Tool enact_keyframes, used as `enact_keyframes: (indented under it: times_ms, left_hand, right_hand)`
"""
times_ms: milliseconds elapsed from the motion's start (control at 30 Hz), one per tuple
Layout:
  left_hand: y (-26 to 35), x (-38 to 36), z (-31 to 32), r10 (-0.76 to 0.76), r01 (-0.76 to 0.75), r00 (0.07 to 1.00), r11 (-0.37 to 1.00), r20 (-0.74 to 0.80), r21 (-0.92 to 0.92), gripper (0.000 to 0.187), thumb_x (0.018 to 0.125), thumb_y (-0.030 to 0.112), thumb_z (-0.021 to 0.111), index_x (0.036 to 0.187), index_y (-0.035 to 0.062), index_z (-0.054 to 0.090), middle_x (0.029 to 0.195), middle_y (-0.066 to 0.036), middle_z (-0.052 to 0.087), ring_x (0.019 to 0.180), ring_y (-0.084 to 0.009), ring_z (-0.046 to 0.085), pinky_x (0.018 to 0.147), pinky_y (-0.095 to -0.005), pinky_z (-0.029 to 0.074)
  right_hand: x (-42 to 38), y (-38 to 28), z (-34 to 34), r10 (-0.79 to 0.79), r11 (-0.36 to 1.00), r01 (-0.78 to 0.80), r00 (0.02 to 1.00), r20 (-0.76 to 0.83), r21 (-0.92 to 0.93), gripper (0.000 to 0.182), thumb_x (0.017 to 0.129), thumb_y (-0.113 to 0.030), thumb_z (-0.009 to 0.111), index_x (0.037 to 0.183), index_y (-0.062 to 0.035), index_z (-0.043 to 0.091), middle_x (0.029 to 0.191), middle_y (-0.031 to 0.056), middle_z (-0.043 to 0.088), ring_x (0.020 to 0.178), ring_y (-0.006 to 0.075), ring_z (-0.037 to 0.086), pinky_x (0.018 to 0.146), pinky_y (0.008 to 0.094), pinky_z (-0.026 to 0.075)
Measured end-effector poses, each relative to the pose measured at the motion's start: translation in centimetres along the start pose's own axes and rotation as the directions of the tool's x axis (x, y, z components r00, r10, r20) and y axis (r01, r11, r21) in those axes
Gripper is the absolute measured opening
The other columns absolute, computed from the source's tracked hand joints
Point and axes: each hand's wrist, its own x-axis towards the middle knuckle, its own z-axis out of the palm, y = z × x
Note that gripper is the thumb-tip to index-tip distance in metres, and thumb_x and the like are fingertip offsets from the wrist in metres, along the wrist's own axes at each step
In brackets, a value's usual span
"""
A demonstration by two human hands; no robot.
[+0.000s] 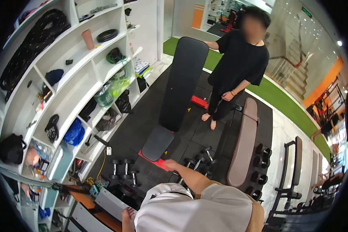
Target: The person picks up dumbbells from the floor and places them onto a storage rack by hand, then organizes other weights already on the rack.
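My right hand (171,165) reaches forward at the front of the adjustable weight bench (157,144), close beside its black seat and overlapping its red base (154,161) in this view. Its fingers are blurred, and I cannot tell whether they grip anything. My left hand (128,212) hangs low at my side with nothing in it, fingers loosely apart, near a grey-topped box (114,202). The bench's long black backrest (185,83) is raised. Behind it stands a person (239,58) in black, barefoot, with one hand at the backrest's top edge.
Several dumbbells (127,167) lie on the black mat on both sides of the bench base. A brown padded bench (241,147) stands to the right, with more dumbbells (259,178) beyond it. White shelves (67,87) full of gear line the left. A yellow cord (101,166) lies near them.
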Motion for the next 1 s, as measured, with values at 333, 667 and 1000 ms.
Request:
enact_keyframes:
  times_ms: [333, 667, 1000]
  left_hand:
    - [4.3, -1.5, 2.6, 0.077, -0.086, 0.994, 0.989, 0.081, 0.123, 0.026, 0.084, 0.021, 0.041, 0.1, 0.0044, 0.052, 0.088, -0.009, 0.059, 0.081, -0.022, 0.058, 0.071, -0.0356, 0.046]
    - [5.9, -0.9, 4.7, 0.079, -0.095, 0.994, 0.958, 0.071, 0.27, 0.021, 0.085, 0.022, 0.04, 0.08, 0.0062, 0.053, 0.067, -0.007, 0.054, 0.061, -0.0207, 0.054, 0.056, -0.0321, 0.045]
    - [3.4, -3.8, 2.4, 0.064, -0.062, 0.996, 0.998, -0.069, 0.032, 0.021, 0.084, 0.024, 0.047, 0.075, 0.0069, 0.057, 0.062, -0.002, 0.054, 0.053, -0.0144, 0.05, 0.05, -0.0273, 0.043]
  right_hand:
    - [-17.6, 22.7, -6.9, 0.609, 0.733, -0.54, 0.792, -0.046, 0.414, 0.02, 0.079, -0.022, 0.051, 0.088, -0.0079, 0.061, 0.073, 0.0089, 0.065, 0.06, 0.0215, 0.063, 0.056, 0.0386, 0.05]
    - [-10.2, 7.4, -3.1, 0.493, 0.84, -0.428, 0.859, -0.14, 0.333, 0.022, 0.08, -0.028, 0.055, 0.095, -0.013, 0.061, 0.084, 0.0059, 0.065, 0.07, 0.0147, 0.062, 0.062, 0.0318, 0.048]
    - [-5.4, 7.2, -2.4, 0.381, 0.787, -0.378, 0.919, 0.098, 0.487, 0.013, 0.074, -0.011, 0.052, 0.084, -0.0033, 0.056, 0.062, 0.0117, 0.055, 0.047, 0.0202, 0.054, 0.037, 0.0302, 0.041]
